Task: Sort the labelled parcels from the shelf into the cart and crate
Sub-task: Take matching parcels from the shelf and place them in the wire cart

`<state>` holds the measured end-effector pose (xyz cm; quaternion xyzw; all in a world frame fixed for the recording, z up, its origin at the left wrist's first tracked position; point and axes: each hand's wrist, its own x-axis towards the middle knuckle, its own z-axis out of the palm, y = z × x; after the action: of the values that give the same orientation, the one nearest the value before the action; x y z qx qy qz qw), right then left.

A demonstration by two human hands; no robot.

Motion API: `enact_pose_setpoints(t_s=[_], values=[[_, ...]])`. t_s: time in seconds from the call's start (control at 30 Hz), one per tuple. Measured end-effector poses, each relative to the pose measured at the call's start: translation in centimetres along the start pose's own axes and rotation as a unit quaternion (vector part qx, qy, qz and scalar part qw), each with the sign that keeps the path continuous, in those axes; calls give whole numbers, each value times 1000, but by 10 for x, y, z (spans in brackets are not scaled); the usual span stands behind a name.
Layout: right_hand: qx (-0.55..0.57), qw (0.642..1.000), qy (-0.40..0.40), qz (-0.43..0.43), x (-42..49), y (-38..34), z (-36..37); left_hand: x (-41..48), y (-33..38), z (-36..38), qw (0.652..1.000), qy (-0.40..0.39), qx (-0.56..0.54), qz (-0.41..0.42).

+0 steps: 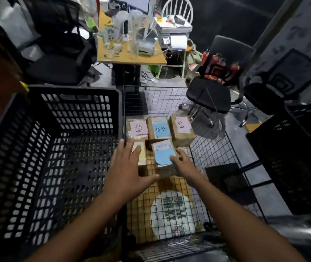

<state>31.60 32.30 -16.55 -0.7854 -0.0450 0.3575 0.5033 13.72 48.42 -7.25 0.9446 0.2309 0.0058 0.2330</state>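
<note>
Several brown parcels lie in the wire cart (pixel 213 148). A blue-labelled parcel (pixel 164 154) sits nearest me, and my right hand (pixel 184 163) holds its right side with fingers curled round the edge. My left hand (pixel 126 163) hovers flat, fingers spread, over a yellow-labelled parcel (pixel 141 154) to its left. Behind them lie a pink-labelled parcel (pixel 138 128), another blue-labelled parcel (pixel 160 129) and a second pink-labelled one (pixel 182 127). The black plastic crate (pixel 56 114) stands left of the cart and looks empty inside.
A cardboard sheet with a white round print (pixel 171 212) lines the cart floor near me. Beyond the cart stand a black stool (pixel 209 97), an office chair (pixel 56 59) and a cluttered wooden desk (pixel 132 59). Another dark crate (pixel 292 157) is at the right.
</note>
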Motion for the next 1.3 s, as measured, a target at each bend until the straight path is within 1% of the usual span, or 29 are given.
enact_pose_setpoints(t_s=[0.07, 0.23, 0.33, 0.4, 0.53, 0.6, 0.7, 0.9, 1.0, 1.13, 1.3], values=[[-6, 1000, -13, -2, 21, 11, 4, 1, 0, 1, 1000, -1, 5, -4], [-43, 999, -7, -24, 62, 46, 14, 1, -1, 6, 1000, 11, 16, -6], [-63, 996, 0, -58, 55, 53, 20, 3, 0, 5, 1000, 11, 13, -5], [-62, 996, -6, -67, 50, 53, 22, 4, 1, 4, 1000, 6, 23, -7], [-113, 988, -69, -79, 50, 61, 17, 4, -1, 8, 1000, 17, 26, -5], [-142, 982, -81, -90, 53, 67, 15, 3, -3, 9, 999, 16, 32, -1], [-152, 980, -79, -103, 54, 72, 13, 2, -3, 10, 999, 14, 33, -1], [-178, 975, -90, -96, 51, 67, 11, 1, -1, 7, 999, 8, 40, 2], [-215, 969, -78, -93, 49, 59, 9, 0, 1, 4, 999, -4, 37, 0], [-288, 952, -36, -94, 36, 37, 7, -1, 1, 2, 1000, -6, 15, 0], [-331, 941, -9, -72, -3, 0, -6, -7, -4, 0, 999, -9, 20, 40]])
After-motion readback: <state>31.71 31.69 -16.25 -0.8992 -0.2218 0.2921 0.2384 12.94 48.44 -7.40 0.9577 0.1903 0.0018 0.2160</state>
